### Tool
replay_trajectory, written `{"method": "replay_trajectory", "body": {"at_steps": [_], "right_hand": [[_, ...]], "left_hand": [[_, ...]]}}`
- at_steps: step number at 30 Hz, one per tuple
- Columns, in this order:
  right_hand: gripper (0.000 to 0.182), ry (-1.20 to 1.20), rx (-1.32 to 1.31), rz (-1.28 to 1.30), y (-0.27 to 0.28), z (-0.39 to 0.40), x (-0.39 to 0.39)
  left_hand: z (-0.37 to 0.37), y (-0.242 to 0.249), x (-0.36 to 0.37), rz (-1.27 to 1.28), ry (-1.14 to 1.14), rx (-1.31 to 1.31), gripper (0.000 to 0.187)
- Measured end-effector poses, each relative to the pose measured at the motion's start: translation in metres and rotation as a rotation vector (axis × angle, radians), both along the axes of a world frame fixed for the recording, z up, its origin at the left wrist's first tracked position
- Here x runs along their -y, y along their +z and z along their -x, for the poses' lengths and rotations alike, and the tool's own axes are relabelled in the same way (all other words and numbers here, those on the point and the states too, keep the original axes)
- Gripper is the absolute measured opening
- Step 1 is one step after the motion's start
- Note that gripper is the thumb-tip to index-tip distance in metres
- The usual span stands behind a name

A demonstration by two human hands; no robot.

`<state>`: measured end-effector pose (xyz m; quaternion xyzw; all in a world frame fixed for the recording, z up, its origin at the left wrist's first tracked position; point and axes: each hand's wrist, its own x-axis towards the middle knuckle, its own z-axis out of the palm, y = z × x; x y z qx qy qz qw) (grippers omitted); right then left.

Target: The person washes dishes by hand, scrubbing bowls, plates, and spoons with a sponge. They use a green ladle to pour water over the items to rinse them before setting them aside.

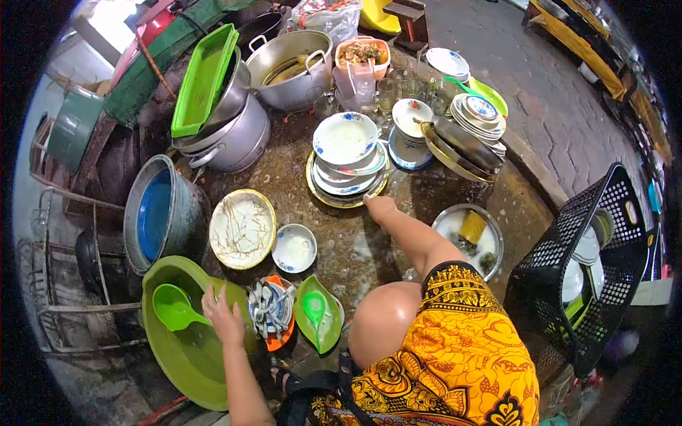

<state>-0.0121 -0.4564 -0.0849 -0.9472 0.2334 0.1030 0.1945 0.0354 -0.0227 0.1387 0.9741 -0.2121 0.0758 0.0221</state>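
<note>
My left hand (223, 316) is over the right rim of a large olive-green basin (188, 369), fingers apart and holding nothing. A bright green dipper (170, 307) lies in the basin, its handle pointing toward that hand. My right hand (381, 208) reaches forward, its fingertips closed on the rim of the yellow-edged plate at the bottom of a stack of plates (348, 186). A white bowl with blue flowers (345, 138) tops this stack. Below my right forearm is a metal bowl (495, 234) with suds, a yellow sponge (472, 227) and a dark scrubber (487, 263).
Spoons (271, 309) fill an orange-edged dish beside a green leaf-shaped dish (325, 334). A yellow-rimmed plate (243, 228) and small bowl (294, 248) lie nearby. Pots (238, 138), glasses and pans (462, 149) stand behind. A black crate (547, 277) with dishes is right.
</note>
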Motion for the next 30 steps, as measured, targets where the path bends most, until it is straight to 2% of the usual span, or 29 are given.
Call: {"method": "replay_trajectory", "body": {"at_steps": [4,6,9,11,13,15,17,19,22,24,25,27,29,30], "right_hand": [[0.030,0.106,0.020,0.045,0.005,-0.008,0.000],[0.021,0.186,-0.040,0.122,0.017,-0.011,-0.001],[0.016,0.232,0.006,0.156,0.001,-0.017,0.000],[0.016,0.250,-0.011,0.161,0.007,-0.016,-0.004],[0.016,0.396,-0.061,0.203,0.006,-0.012,-0.010],[0.017,0.437,-0.036,0.210,0.012,-0.004,-0.018],[0.016,0.446,-0.202,0.181,0.054,0.012,-0.027],[0.017,0.423,-0.128,0.181,0.019,0.020,-0.027],[0.017,0.442,-0.155,0.159,0.012,0.042,-0.029],[0.008,0.476,-0.090,0.149,-0.015,0.062,-0.027],[0.010,0.594,-0.214,0.123,0.025,0.071,-0.033],[0.015,0.616,-0.131,0.048,-0.002,0.091,-0.031],[0.026,0.672,0.257,0.158,-0.064,0.109,-0.024],[0.027,0.633,-0.068,0.048,-0.045,0.115,-0.033]], "left_hand": [[-0.001,0.001,0.002,0.009,-0.007,0.009,0.045],[-0.002,0.000,0.002,0.001,-0.005,0.012,0.045],[-0.002,0.000,0.003,-0.007,-0.013,0.023,0.042],[-0.002,0.003,0.005,-0.021,0.005,0.006,0.041],[-0.003,0.001,0.005,-0.017,-0.004,0.018,0.040],[-0.004,0.000,0.001,-0.021,0.001,0.028,0.039],[-0.006,-0.002,0.000,-0.016,-0.035,0.042,0.038],[-0.007,-0.004,-0.001,0.000,-0.027,0.044,0.036],[-0.008,-0.005,0.000,0.061,-0.033,0.051,0.037],[-0.010,-0.001,0.000,0.131,-0.007,0.068,0.037],[-0.013,-0.002,-0.002,0.168,0.044,0.053,0.035],[-0.022,-0.010,-0.013,0.256,0.065,0.156,0.032],[-0.028,-0.009,-0.018,0.349,0.192,0.255,0.031],[-0.031,-0.008,-0.023,0.416,0.258,0.325,0.032]]}}
